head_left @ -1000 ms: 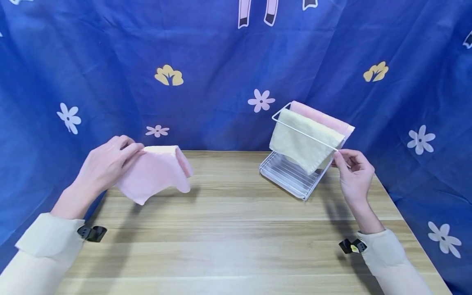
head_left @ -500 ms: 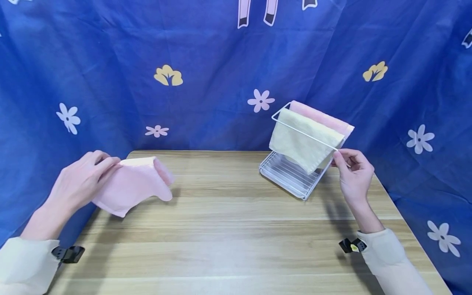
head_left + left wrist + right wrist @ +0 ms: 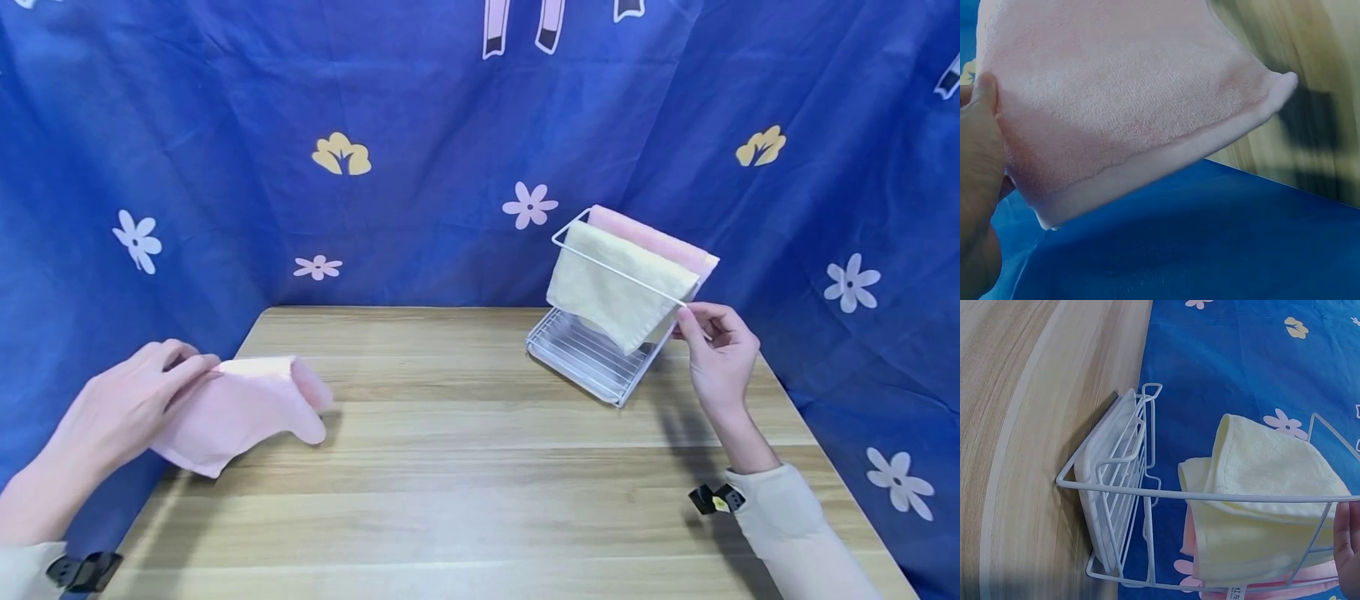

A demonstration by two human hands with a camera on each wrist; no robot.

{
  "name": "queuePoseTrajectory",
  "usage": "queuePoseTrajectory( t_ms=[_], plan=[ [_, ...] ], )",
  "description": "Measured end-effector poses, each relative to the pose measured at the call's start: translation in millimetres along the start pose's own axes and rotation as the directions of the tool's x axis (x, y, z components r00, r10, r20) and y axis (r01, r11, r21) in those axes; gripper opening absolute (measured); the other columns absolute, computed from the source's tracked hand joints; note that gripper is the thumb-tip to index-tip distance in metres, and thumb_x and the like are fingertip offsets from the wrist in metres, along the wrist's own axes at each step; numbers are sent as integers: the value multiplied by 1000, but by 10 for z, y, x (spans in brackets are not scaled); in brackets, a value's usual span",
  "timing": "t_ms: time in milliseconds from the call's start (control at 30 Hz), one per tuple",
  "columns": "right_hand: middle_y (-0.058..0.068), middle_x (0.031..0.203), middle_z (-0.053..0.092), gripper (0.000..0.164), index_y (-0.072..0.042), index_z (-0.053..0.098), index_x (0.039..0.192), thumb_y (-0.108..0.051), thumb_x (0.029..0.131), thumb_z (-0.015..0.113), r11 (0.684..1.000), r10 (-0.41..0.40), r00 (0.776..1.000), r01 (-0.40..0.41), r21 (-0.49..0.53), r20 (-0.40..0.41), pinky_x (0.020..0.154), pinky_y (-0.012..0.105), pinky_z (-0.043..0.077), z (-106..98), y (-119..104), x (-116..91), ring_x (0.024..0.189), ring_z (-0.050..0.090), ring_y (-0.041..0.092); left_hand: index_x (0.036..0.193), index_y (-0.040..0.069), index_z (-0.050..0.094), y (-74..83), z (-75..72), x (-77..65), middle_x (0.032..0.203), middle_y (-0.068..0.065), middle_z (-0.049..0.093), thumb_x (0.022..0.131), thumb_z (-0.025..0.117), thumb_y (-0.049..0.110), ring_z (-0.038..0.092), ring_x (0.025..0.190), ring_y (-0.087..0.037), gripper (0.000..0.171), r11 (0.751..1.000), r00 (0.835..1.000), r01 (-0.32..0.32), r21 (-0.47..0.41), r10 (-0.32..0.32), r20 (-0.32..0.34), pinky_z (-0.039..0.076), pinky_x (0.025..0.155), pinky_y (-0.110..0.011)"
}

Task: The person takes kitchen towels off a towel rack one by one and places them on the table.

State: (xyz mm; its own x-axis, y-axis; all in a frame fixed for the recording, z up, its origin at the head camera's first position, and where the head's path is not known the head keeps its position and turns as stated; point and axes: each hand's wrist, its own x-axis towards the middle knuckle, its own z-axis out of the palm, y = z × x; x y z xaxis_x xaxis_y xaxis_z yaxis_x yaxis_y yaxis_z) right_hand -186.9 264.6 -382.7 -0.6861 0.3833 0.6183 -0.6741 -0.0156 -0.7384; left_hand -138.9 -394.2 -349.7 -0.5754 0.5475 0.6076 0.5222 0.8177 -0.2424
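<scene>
A pink towel (image 3: pixel 232 417) hangs in folds from my left hand (image 3: pixel 123 408), pinched between thumb and fingers above the left side of the table. The left wrist view shows its fuzzy face (image 3: pixel 1122 94) and a smooth hem along the lower edge. My right hand (image 3: pixel 723 358) grips the upper corner of a white wire rack (image 3: pixel 581 354). Over the rack's bars hang a pale yellow towel (image 3: pixel 618 283) in front and another pink towel (image 3: pixel 656 236) behind it. In the right wrist view only the fingers (image 3: pixel 1349 540) show at the rack's bar.
The rack has a white tray (image 3: pixel 1094 506) at its base and stands at the back right of the wooden table (image 3: pixel 450 483). A blue patterned cloth (image 3: pixel 420 167) rises behind the table and along both sides.
My left hand has moved left and toward me, lower in the head view, carrying the pink towel with it. My right hand and the rack with its towels have stayed in place.
</scene>
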Motion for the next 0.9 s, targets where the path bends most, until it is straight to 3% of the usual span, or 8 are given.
queuePoseTrajectory(
  t_ms=[200, 367, 533, 667, 800, 900],
  plan=[
    [4, 81, 75, 17, 21, 67, 101, 6, 94, 73, 1000, -4, 1000, 4, 24, -7, 69, 20, 62, 0, -6, -6, 69, 74, 11, 104, 12, 70, 27, 84, 1, 90, -10, 63, 115, 18, 48, 60, 75, -28, 64, 999, 999, -35, -16, 35, 17, 49, 57, -51],
    [1, 81, 74, 20, 24, 65, 101, 7, 94, 73, 1000, -6, 1000, 6, 0, -2, 67, 20, 61, 1, 5, -9, 68, 72, 10, 102, 13, 70, -9, 253, 24, 89, -9, 63, 114, 17, 50, 59, 75, -28, 66, 998, 999, -42, -41, 42, 15, 50, 56, -50],
    [0, 81, 74, 12, 20, 68, 100, 10, 94, 71, 1000, -1, 1000, 1, -14, -6, 67, 20, 61, 7, 4, -12, 69, 72, 9, 102, 12, 69, -81, 444, 86, 89, -10, 62, 112, 17, 53, 57, 73, -29, 67, 998, 999, -22, -56, 23, 28, 49, 56, -49],
    [0, 81, 74, 9, 17, 69, 101, 11, 94, 69, 1000, -5, 1000, 5, -19, 2, 68, 20, 61, 6, -4, -16, 69, 72, 9, 104, 12, 70, -138, 595, 147, 88, -11, 62, 114, 37, 40, 57, 74, -30, 44, 998, 998, 0, -67, 4, 59, 50, 59, -50],
    [0, 82, 74, 10, 19, 68, 101, 12, 94, 69, 1000, -10, 1000, 10, -2, 10, 69, 19, 61, 6, -5, -16, 70, 73, 10, 104, 11, 70, -196, 727, 221, 88, -11, 62, 105, 62, 18, 56, 74, -32, 10, 996, 996, 23, -81, -15, 91, 49, 61, -52],
    [0, 82, 74, 14, 23, 65, 102, 12, 94, 69, 1000, -9, 1000, 9, -7, 9, 69, 20, 61, 4, -4, -13, 71, 73, 10, 104, 10, 70, -236, 806, 282, 87, -12, 61, 99, 69, 12, 55, 73, -33, 5, 996, 994, 21, -83, -12, 107, 48, 62, -53]
  ],
)
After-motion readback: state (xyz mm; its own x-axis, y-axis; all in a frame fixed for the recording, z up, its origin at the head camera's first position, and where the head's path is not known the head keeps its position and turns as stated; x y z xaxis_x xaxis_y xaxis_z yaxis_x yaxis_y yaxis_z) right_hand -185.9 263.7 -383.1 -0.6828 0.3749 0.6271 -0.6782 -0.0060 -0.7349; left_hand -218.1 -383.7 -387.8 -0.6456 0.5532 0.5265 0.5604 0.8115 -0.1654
